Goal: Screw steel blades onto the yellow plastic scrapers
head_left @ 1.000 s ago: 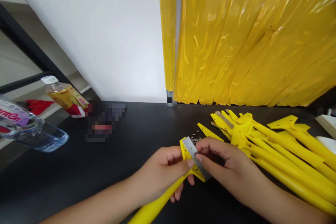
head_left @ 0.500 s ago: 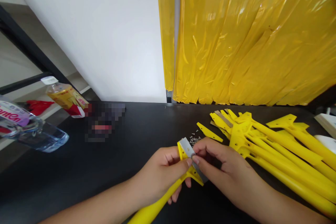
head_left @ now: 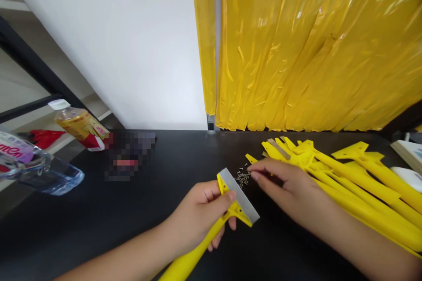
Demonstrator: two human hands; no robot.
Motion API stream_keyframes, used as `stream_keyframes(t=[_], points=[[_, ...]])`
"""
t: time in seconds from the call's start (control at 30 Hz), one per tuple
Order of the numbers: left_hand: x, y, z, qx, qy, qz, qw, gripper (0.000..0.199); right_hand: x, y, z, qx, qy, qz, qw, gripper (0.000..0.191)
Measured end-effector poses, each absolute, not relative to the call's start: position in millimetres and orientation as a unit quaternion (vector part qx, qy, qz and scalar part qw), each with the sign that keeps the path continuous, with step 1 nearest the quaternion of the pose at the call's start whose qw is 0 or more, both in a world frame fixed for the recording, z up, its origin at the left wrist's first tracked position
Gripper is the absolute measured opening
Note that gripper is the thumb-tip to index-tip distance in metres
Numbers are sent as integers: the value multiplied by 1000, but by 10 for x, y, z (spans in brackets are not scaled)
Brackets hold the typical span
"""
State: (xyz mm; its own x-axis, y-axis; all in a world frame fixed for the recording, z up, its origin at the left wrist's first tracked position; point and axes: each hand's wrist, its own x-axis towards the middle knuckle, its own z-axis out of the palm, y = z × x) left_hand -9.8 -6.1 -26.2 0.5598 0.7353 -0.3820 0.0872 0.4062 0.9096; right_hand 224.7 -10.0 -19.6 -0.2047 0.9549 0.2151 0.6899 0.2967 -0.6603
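Left hand (head_left: 198, 217) grips a yellow scraper (head_left: 194, 250) with a steel blade (head_left: 239, 195); the empty right hand (head_left: 283, 184), fingers half open, hovers beside tiny screws (head_left: 242, 178) on the black desk (head_left: 99, 228).

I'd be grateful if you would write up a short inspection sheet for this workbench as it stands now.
Surface: black tabletop.
Job's things: yellow plastic scraper with a steel blade at its head; tiny metal pieces scattered nearby; heap of yellow scrapers to the right.
Clutter: clear plastic bottle on its side; tilted juice bottle; pixelated object, unreadable.
Hands: left hand grips the scraper; right hand open, fingertips beside the tiny pieces.
Cables: nothing seen.
Surroundings: white wall; hanging yellow plastic sheeting; red item.
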Motion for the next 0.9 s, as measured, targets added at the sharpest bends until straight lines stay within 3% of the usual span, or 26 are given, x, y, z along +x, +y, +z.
stream_keyframes(t=[0.07,0.23,0.47,0.9], points=[[-105,-36,-244,495,418,235,724,38,2408,47,-272,-580,-771,74,253,22],[-105,-30,-220,491,421,237,725,41,2572,234,-453,-621,-760,19,189,18],[-119,-48,-248,502,413,233,723,37,2510,256,-503,-643,-748,31,162,10],[-136,-25,-241,505,412,234,721,35,2491,231,-434,-672,-702,112,207,12]])
